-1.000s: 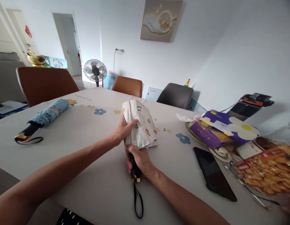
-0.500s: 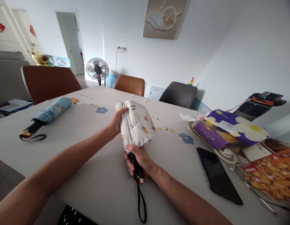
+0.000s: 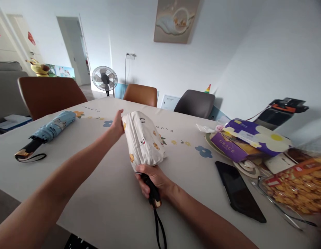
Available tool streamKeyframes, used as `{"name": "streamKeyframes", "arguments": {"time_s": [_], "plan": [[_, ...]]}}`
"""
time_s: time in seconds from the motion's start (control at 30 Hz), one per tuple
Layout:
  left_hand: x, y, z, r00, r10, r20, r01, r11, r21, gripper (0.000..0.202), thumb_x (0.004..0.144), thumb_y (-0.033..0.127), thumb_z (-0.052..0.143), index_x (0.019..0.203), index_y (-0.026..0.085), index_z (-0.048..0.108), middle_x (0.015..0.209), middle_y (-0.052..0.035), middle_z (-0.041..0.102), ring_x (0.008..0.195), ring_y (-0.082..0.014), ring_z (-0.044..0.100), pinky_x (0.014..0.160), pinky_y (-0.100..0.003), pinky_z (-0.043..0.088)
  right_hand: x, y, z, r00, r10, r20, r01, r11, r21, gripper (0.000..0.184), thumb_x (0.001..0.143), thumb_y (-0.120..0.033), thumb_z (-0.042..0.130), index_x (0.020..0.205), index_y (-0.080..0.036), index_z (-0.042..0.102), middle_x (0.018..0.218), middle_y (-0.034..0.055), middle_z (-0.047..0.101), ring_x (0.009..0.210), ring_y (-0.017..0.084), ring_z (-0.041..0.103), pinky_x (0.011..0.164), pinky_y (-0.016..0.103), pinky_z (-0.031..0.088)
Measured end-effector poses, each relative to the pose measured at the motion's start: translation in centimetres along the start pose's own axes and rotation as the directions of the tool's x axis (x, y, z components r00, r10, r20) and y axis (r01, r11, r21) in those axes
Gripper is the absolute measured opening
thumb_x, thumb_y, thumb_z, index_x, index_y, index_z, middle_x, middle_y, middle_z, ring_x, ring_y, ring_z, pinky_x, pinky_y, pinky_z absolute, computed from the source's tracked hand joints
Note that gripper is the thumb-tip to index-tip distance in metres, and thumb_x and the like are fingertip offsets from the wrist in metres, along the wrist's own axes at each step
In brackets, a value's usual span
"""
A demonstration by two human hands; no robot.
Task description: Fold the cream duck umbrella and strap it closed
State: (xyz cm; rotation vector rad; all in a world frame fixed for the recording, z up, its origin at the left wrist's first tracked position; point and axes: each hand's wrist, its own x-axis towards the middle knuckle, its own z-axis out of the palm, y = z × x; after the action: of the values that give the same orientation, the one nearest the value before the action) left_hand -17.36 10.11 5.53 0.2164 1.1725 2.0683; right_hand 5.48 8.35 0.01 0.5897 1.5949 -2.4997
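A folded white umbrella (image 3: 143, 138) with yellow duck prints lies slantwise over the table in front of me. My right hand (image 3: 151, 178) is wrapped round its black handle, just below the loose fabric. A black wrist strap hangs from the handle's gold-coloured end. At the upper left side of the white fabric is my left hand (image 3: 118, 122), thumb stretched up and away from the cloth. Its other fingers are mostly hidden behind the umbrella. Farther left a folded light blue umbrella (image 3: 55, 126) with a black handle rests on the table.
On the right of the table (image 3: 98, 193) lie a black phone (image 3: 239, 190), a purple box (image 3: 228, 145), glasses (image 3: 277, 204) and a snack package (image 3: 300, 186). A dark bottle (image 3: 276, 114) stands behind them. Chairs (image 3: 141, 95) line the far side, with a fan (image 3: 105, 79) beyond.
My left thumb has lifted off the white fabric, and that hand has shifted left to the umbrella's edge. My right hand keeps its hold on the handle. The view has turned slightly right.
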Motion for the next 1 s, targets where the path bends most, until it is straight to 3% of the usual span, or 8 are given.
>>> {"name": "streamKeyframes", "arguments": {"time_s": [0.13,0.27,0.4,0.5,0.57,0.77,0.87,1.0], "plan": [[2.8,2.5,-0.2,0.988,0.148,-0.048,-0.143,0.985,0.096,0.008,0.077,0.014,0.043,0.080,0.016,0.050,0.066,-0.0020,0.059,0.063,-0.0139,0.063,0.070,-0.028,0.052,0.1,0.0,0.1,0.997,0.004,-0.072,-0.001,0.999,0.042,0.023,0.075,-0.038,0.050,0.063,-0.018,0.049,0.032,-0.0055,0.044,0.026,0.009,0.038,0.032,0.020,0.036],[1.5,1.7,0.8,0.964,0.256,0.068,-0.265,0.930,0.255,0.010,0.070,0.011,0.051,0.080,0.014,0.055,0.073,-0.0048,0.064,0.064,-0.0157,0.062,0.073,-0.033,0.050,0.9,-0.4,-0.3,0.988,-0.039,-0.146,0.078,0.959,0.272,0.023,0.078,-0.038,0.053,0.068,-0.018,0.047,0.042,-0.0074,0.045,0.030,0.006,0.036,0.034,0.019,0.037],[-1.3,-0.9,3.7,0.863,0.321,0.390,-0.494,0.698,0.518,0.019,0.070,0.014,0.055,0.088,0.014,0.061,0.084,-0.0066,0.067,0.079,-0.0157,0.062,0.080,-0.030,0.046,1.3,-0.6,-0.7,0.992,-0.018,-0.128,0.063,0.932,0.356,0.023,0.080,-0.037,0.052,0.068,-0.018,0.048,0.045,-0.0067,0.046,0.033,0.005,0.037,0.036,0.018,0.036],[-2.9,-3.1,6.3,0.680,-0.002,0.733,-0.720,0.185,0.669,0.034,0.080,0.022,0.044,0.110,0.016,0.058,0.112,-0.0086,0.064,0.099,-0.0166,0.058,0.087,-0.029,0.044,1.1,-0.6,-0.7,0.998,0.022,-0.067,0.000,0.952,0.307,0.027,0.081,-0.040,0.052,0.066,-0.017,0.048,0.041,-0.0069,0.041,0.033,0.006,0.036,0.037,0.019,0.035],[-3.3,-4.7,7.7,0.589,-0.288,0.755,-0.798,-0.060,0.600,0.042,0.079,0.018,0.042,0.120,0.020,0.054,0.126,-0.0064,0.057,0.111,-0.0175,0.053,0.093,-0.031,0.040,0.9,-0.5,-0.7,0.998,0.012,-0.053,0.004,0.955,0.296,0.027,0.078,-0.041,0.055,0.068,-0.017,0.048,0.043,-0.0071,0.042,0.035,0.006,0.035,0.038,0.020,0.035],[-3.0,-9.2,9.7,0.492,-0.544,0.680,-0.868,-0.240,0.435,0.042,0.064,0.006,0.051,0.097,0.024,0.068,0.107,-0.0045,0.067,0.103,-0.0230,0.056,0.102,-0.048,0.027,0.6,-0.4,-0.7,0.998,-0.049,-0.042,0.059,0.952,0.302,0.030,0.075,-0.044,0.061,0.069,-0.017,0.047,0.048,-0.0070,0.043,0.037,0.006,0.036,0.039,0.020,0.034],[-2.9,-9.8,10.0,0.450,-0.532,0.717,-0.893,-0.280,0.352,0.030,0.063,0.005,0.052,0.082,0.022,0.069,0.092,-0.0042,0.069,0.096,-0.0208,0.056,0.104,-0.051,0.020,0.6,-0.5,-0.7,0.997,-0.054,-0.047,0.066,0.948,0.312,0.032,0.074,-0.044,0.062,0.068,-0.017,0.047,0.049,-0.0070,0.044,0.038,0.005,0.035,0.040,0.021,0.035],[-3.3,-8.5,10.3,0.403,-0.421,0.812,-0.907,-0.302,0.293,0.020,0.071,0.009,0.048,0.073,0.019,0.065,0.082,-0.0046,0.066,0.088,-0.0190,0.056,0.096,-0.043,0.032,0.7,-0.6,-0.7,0.997,-0.018,-0.071,0.041,0.942,0.333,0.029,0.073,-0.041,0.063,0.068,-0.017,0.047,0.050,-0.0074,0.044,0.037,0.004,0.035,0.040,0.020,0.036]]}}
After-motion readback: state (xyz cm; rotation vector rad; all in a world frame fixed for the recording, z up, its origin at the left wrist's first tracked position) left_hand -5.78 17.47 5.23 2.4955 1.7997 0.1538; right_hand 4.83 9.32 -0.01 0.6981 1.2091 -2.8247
